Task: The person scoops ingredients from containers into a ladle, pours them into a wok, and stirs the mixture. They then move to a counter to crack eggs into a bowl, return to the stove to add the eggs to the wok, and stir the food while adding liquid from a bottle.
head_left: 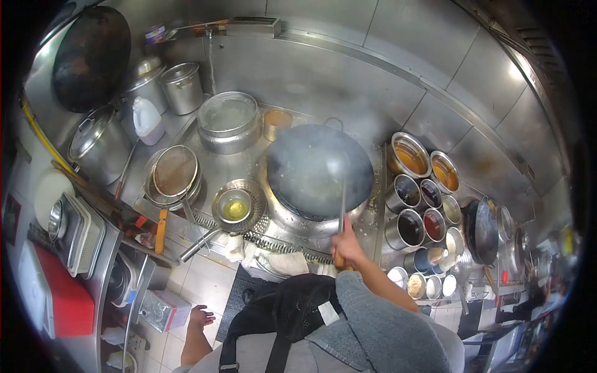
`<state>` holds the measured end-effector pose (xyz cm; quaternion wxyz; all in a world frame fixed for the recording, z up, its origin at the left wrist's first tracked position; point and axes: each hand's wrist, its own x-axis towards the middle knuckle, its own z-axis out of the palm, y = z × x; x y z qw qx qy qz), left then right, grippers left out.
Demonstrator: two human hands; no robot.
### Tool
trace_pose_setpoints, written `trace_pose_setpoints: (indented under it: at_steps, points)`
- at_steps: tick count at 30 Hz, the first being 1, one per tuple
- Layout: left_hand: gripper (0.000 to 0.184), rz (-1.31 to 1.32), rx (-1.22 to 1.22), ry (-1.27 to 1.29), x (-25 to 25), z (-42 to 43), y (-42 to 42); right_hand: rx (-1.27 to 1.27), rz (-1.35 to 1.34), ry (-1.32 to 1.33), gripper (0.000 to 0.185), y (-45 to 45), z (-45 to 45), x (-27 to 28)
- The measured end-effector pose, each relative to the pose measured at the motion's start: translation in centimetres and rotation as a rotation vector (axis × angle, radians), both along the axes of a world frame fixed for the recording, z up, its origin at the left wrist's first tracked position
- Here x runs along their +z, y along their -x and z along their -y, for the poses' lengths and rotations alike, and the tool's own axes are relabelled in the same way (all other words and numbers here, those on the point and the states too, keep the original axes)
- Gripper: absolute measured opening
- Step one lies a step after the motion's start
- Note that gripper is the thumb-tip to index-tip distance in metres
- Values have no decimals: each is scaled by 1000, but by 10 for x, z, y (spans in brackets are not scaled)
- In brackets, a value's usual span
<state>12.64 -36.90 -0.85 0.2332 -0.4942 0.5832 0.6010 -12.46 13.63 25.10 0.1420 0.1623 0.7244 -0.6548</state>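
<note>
Steaming dark wok, long-handled utensil over it

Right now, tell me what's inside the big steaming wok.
Inside the wok, white steam hangs, and a long-handled cooking utensil, held in the right hand, reaches in. The steam veils the bottom, so whether food lies there cannot be told.
</note>
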Motion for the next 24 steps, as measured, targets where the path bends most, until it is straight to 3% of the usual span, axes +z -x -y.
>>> trace_pose_setpoints:
  at_steps: [2, 4, 5, 8, 9, 10, 12, 14, 16, 17, 18, 20, 21, 22, 24]
  points:
    - [46, -44, 55, -18, 0, 2, 1, 31, -47, 26, 90, -16, 0, 13]
    - [46, -46, 36, -12, -1, 0, -4, 9, 186, 362, 83, -23, -12, 39]
    - [46, -20, -10, 3, -2, -2, -6, 0, 201, 540, 82, -8, -29, 29]
    - [46, 10, -47, -4, -8, -3, -11, -31, 154, 670, 80, 26, -41, 4]
    - [46, 10, -41, -12, -11, -2, -12, 27, 26, 389, 81, 29, -31, -4]
    - [47, 10, -33, -19, -14, -1, -13, 26, 23, 390, 81, 24, -25, -11]
    - [47, 4, 7, -21, -10, -2, -11, 85, -47, -361, 84, 9, -10, -14]
    - [47, -27, 15, 1, -6, -4, -13, 93, -94, -396, 87, -4, -12, -14]
    - [48, -3, 2, -8, -8, -4, -17, 69, 81, 122, 87, -22, -11, 23]
    - [48, 19, -15, -19, -10, -5, -19, 34, 145, 427, 87, -15, -26, 14]
    - [48, 21, -23, -20, -14, -3, -20, 26, 145, 427, 87, -3, -36, 10]
    - [49, 16, 30, -113, -20, 0, -21, -12, 218, 751, 86, 22, -50, 3]
    - [49, 16, 24, -112, -19, -1, -19, 73, 108, 509, 86, 32, -51, -13]
    - [49, 13, 15, -97, -17, -2, -15, 68, 105, 511, 86, 32, -45, -19]
    - [50, 7, 5, -79, -13, -2, -6, 185, -72, -369, 86, 30, -35, -34]
